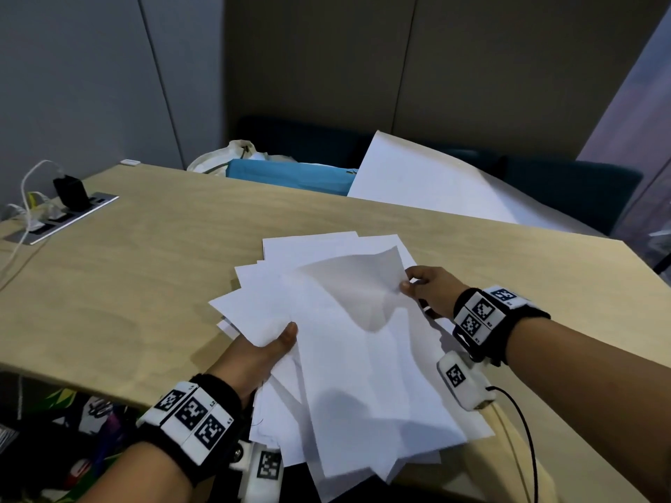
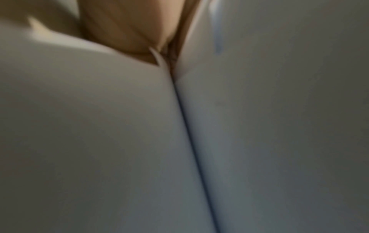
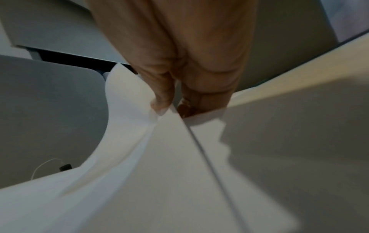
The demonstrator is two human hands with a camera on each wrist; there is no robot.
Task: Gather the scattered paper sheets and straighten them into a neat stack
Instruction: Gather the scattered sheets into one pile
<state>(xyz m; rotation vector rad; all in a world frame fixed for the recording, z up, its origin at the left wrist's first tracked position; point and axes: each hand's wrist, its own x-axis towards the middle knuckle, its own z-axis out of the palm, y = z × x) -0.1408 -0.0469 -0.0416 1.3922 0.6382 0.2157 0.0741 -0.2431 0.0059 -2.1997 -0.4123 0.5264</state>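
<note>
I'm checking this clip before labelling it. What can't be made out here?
- Left hand fingers: head view, hidden under the paper sheets; only the thumb shows.
- Sheet count: overlapping layers hide it.
- Left wrist view: blurred, filled by paper.
- Right hand fingertips: head view, behind the lifted sheet edge.
- Stack's near end: overhangs the table, partly behind the left wrist.

Plain white paper sheets (image 1: 348,343), unprinted, under both thumbs. Pale beige wood-grain table top (image 1: 145,270) beyond the fingertips. Black fabric wristbands (image 1: 508,332) carrying white tags with black square-code patterns. Flat turquoise folder (image 1: 290,176), far past the fingers.
</note>
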